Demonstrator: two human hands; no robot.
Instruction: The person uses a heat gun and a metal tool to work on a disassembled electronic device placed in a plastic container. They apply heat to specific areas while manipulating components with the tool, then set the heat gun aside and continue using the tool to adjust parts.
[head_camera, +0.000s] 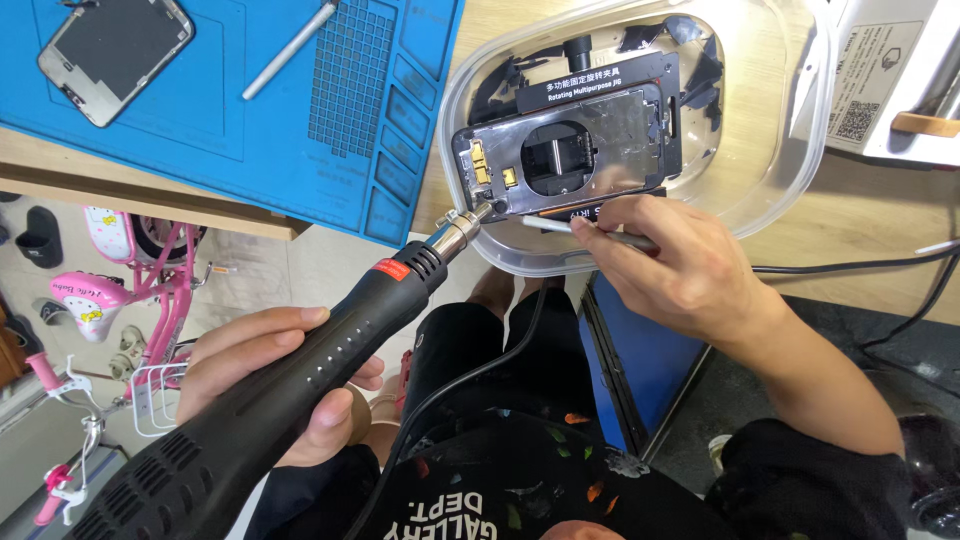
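Head view: left hand (275, 375) is wrapped around a black heat gun (300, 385), whose long axis runs from lower left up to the metal nozzle (458, 232), which sits just at the lower left corner of a phone frame (565, 150). The frame lies clamped in a black holder (670, 110) inside a clear plastic tub (770, 170) on the wooden worktop (880, 215). Right hand (680, 265) is nearer, just below the frame, pinching a thin metal tool (560, 227) that points left along the frame's lower edge. A blue mat (230, 100) lies to the left.
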